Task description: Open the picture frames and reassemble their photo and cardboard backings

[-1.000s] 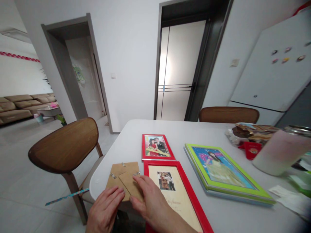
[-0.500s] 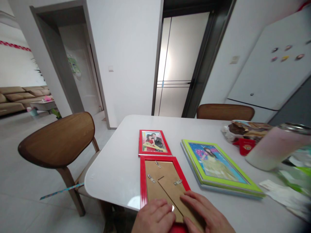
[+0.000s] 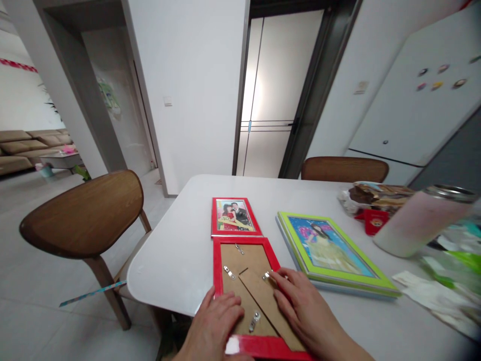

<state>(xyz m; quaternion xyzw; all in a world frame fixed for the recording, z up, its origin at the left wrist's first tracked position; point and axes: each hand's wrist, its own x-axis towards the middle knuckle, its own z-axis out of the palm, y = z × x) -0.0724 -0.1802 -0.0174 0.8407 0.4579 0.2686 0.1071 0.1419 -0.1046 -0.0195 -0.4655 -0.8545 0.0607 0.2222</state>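
A red picture frame [image 3: 217, 265] lies face down on the white table, its brown backing board and several small metal clips showing. My left hand [image 3: 216, 321] grips its lower left side, fingers over the border and onto the board, thumb by the bottom edge. On the right side of the board rests my right hand [image 3: 306, 308], open with bent fingers, a fingertip touching the right metal clip [image 3: 266, 275]. Another metal clip [image 3: 254, 322] lies between the hands. Touching the far edge is a second red frame [image 3: 236, 216], face up, with a picture of a couple.
Right of the hands, a green-framed picture [image 3: 334, 248] lies on a pale blue one. Beyond it are a pink and white tumbler [image 3: 421, 220], a red packet [image 3: 376, 220], a plastic bag [image 3: 379, 198] and white tissue [image 3: 428, 296]. Wooden chairs [image 3: 84, 215] stand around the table [image 3: 169, 255].
Both hands have shifted: my left hand outward to the frame's left border, my right hand up to the right clip. The lower clip and bottom border now show. The view has shifted slightly.
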